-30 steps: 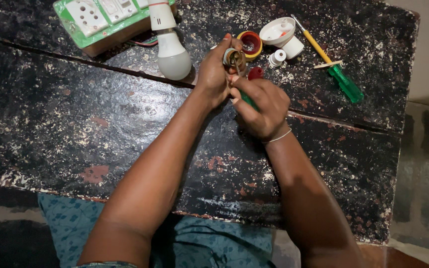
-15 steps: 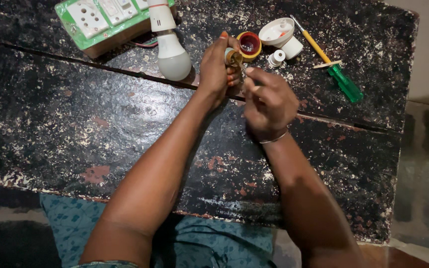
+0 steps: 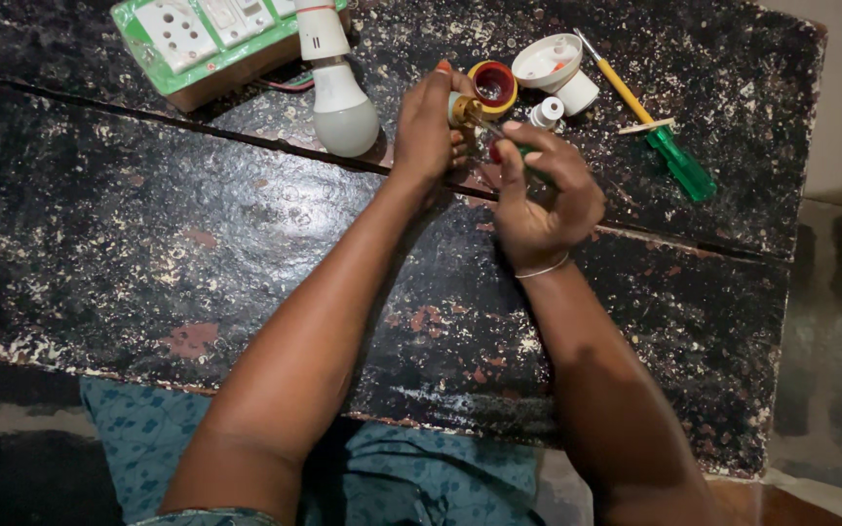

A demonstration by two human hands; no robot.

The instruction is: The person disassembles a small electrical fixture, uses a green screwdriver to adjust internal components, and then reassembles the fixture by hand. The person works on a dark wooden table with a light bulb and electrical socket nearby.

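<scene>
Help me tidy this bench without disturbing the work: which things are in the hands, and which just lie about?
In hand:
left hand holding a small brass-coloured part
right hand holding a green-handled tool against it

Lying about:
white bulb
green switchboard
red and yellow cap
white holder parts
green and yellow screwdriver

Bare table (image 3: 148, 253) lies open left of the hands (image 3: 484, 146); bulb (image 3: 343, 112), white cap (image 3: 550, 60) and screwdriver (image 3: 669, 156) crowd the far side.

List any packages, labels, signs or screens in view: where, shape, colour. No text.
No packages, signs or screens in view.
Bulb: top centre, lying by the green switchboard; its white neck carries a small dark printed marking and a thin red band.
Nothing else labelled; the left hand and right hand hold bare parts.
</scene>
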